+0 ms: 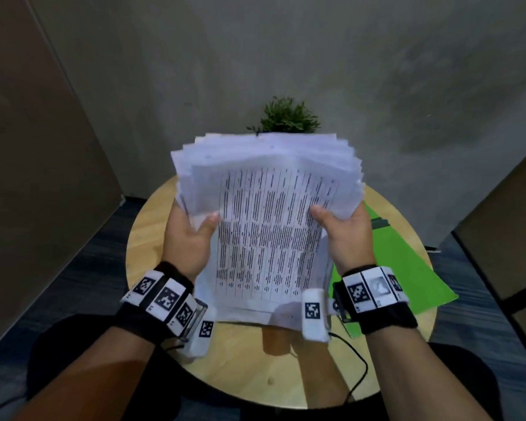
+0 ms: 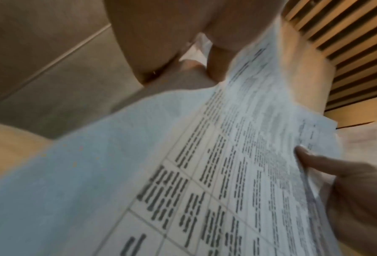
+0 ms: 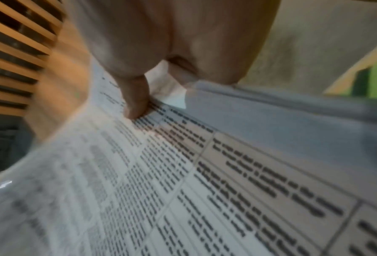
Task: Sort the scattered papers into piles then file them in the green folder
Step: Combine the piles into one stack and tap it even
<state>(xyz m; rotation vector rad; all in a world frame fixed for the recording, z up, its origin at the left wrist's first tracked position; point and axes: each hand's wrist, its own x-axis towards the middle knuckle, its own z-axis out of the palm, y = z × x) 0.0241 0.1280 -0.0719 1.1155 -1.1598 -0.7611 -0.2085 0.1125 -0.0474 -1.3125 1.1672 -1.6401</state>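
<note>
White papers [image 1: 268, 226] gripped between left hand [image 1: 186, 238] and right hand [image 1: 348, 235].

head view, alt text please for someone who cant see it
Both hands, left hand and right hand, hold a fanned stack of papers above a round wooden table. A green folder lies at its right.
</note>
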